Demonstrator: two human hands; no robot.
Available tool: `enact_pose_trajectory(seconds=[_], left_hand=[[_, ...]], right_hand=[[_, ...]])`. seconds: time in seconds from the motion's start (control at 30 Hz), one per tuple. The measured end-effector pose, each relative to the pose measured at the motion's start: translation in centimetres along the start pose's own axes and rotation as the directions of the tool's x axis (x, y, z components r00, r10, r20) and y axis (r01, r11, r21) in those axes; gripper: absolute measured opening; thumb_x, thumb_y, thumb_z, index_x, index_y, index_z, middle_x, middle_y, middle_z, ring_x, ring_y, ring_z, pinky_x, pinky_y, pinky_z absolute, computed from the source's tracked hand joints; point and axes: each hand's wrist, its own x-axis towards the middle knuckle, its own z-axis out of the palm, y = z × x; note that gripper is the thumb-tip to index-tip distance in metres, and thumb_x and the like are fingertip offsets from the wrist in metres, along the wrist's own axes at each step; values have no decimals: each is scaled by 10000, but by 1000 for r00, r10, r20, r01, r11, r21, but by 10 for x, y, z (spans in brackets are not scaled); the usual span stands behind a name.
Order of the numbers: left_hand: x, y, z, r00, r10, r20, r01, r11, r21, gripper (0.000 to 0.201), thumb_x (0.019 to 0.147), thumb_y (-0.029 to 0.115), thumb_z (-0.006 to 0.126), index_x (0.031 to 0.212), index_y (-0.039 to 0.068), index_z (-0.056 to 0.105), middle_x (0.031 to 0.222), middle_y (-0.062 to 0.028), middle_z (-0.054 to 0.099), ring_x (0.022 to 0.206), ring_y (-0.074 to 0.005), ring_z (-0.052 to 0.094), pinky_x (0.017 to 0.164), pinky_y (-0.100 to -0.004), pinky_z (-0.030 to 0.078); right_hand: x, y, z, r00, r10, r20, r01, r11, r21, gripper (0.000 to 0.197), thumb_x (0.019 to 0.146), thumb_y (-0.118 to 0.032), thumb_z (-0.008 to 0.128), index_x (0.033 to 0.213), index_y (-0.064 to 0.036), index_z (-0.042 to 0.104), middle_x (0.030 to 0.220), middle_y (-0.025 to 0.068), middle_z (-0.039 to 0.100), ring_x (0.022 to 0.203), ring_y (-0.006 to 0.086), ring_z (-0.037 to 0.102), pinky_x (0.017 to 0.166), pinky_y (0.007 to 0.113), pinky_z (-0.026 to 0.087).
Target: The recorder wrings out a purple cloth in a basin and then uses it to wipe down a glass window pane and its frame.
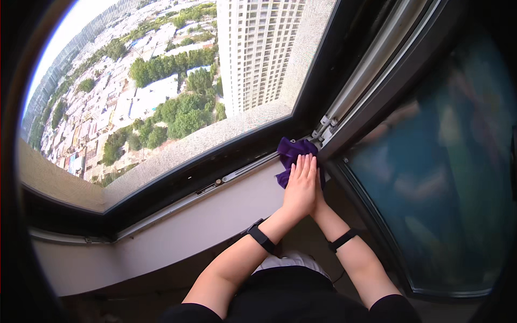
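A crumpled purple cloth (295,149) lies at the corner of the window frame, over the end of the sill and the metal track. My left hand (300,188) rests with its fingers stretched out and close together, their tips reaching onto the cloth. Right against it, my right hand (320,200) is mostly covered; its fingers are hidden behind the left hand, so their grip does not show. Some of the cloth pokes out on both sides of the hands.
An opened glass sash (441,177) stands to the right, its dark frame close to my right arm. The pale windowsill (215,215) runs left below a metal track (172,208). A hinge fitting (325,128) sits beyond the cloth. Outside the window, a tall building (258,54) rises.
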Motion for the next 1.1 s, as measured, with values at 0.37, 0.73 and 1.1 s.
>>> enact_pose_trajectory(seconds=[0.37,0.73,1.1], left_hand=[[26,12,32,976,-207,-63,209,977,39,878,817,290,674,1517,-48,268,1569,-259,282,1455,-441,265,1198,-473,244],[-42,8,-9,949,-297,-105,310,940,145,880,818,329,680,1500,-57,280,1513,-306,336,1390,-477,353,1177,-481,288],[-152,-33,-102,867,-471,-160,494,852,172,885,866,348,650,1534,-44,221,1562,-288,270,1429,-468,300,1191,-482,263]], right_hand=[[6,14,27,998,57,-17,-49,944,327,687,966,-346,495,1541,-56,257,1603,187,243,1483,378,202,1223,472,181],[-11,-52,-5,995,-79,-63,100,876,471,743,971,-441,483,1576,-115,201,1631,145,200,1508,373,126,1241,470,118],[0,-171,-76,962,-255,-101,265,773,576,527,947,-256,545,1415,-20,486,1542,205,356,1418,396,340,1173,486,298]])
